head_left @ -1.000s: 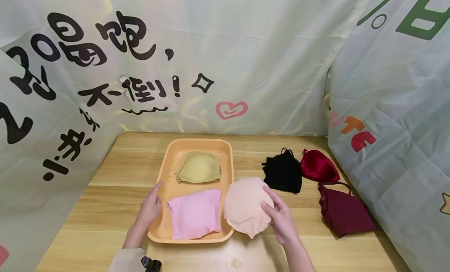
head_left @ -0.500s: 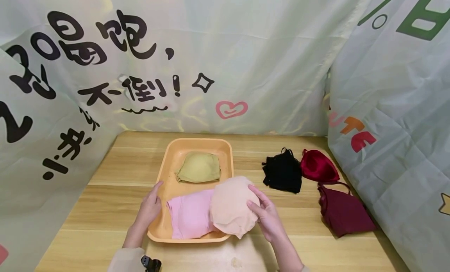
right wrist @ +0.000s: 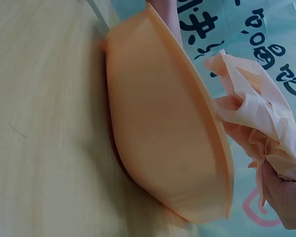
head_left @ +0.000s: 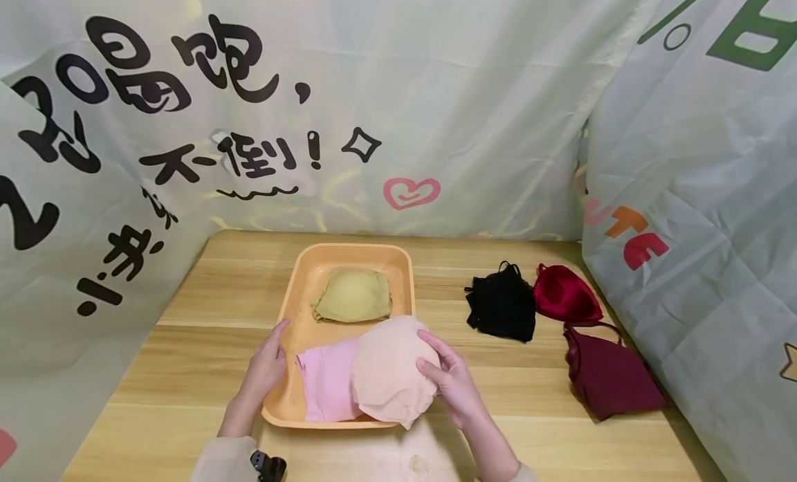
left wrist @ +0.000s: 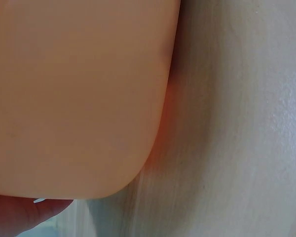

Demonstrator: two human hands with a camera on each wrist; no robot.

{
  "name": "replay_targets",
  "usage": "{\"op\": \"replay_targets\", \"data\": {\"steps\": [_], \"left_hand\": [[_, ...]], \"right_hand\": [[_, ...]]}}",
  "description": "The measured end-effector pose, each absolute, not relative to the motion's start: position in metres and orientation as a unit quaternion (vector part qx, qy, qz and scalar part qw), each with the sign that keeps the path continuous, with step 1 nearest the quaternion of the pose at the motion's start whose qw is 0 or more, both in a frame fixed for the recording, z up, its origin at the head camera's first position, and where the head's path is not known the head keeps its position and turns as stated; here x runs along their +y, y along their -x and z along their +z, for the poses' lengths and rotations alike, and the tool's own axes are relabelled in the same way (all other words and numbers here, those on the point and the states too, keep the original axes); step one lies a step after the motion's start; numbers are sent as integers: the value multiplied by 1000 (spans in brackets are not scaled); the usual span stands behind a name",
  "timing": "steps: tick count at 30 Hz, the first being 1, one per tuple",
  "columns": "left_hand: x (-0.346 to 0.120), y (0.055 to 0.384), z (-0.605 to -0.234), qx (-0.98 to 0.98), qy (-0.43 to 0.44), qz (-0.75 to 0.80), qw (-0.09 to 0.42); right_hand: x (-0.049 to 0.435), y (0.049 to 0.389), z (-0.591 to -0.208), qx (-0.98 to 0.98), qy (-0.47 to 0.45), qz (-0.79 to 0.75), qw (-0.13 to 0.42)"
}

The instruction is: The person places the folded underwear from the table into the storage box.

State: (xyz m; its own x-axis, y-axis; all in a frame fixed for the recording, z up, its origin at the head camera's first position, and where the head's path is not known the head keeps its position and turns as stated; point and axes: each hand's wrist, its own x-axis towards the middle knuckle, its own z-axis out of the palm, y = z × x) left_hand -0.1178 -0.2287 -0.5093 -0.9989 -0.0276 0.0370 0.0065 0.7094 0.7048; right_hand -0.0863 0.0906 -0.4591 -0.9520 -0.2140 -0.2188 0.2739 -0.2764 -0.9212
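Note:
A folded pale peach bra [head_left: 395, 371] is held by my right hand [head_left: 453, 378] over the near right corner of the orange tray [head_left: 405, 288]. The thumb lies on top of the cup; in the right wrist view the loose layers of the bra [right wrist: 259, 106] hang beside the tray's rim. Inside the tray, a pink folded bra [head_left: 326, 382] is partly covered by the peach one, and an olive folded bra [head_left: 353, 295] lies farther back. My left hand [head_left: 266, 364] rests with its fingers against the tray's left side.
Right of the tray, a black bra [head_left: 501, 302], a shiny red bra [head_left: 565, 294] and a maroon bra [head_left: 613, 371] lie on the wooden table [head_left: 187, 371]. Printed cloth walls [head_left: 486, 122] enclose the table at the back and sides.
My right hand has carried the peach bra leftward, from beside the tray to above its near right part, covering more of the pink bra. The left hand keeps its place.

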Motion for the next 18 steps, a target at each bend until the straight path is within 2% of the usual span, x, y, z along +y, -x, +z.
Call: {"op": "replay_targets", "data": {"steps": [11, 18], "left_hand": [[-228, 117, -509, -924, -1, -381, 35], [-228, 117, -509, -924, -4, -381, 33]], "right_hand": [[77, 86, -463, 587, -15, -789, 181], [68, 85, -466, 583, -3, -792, 180]]}}
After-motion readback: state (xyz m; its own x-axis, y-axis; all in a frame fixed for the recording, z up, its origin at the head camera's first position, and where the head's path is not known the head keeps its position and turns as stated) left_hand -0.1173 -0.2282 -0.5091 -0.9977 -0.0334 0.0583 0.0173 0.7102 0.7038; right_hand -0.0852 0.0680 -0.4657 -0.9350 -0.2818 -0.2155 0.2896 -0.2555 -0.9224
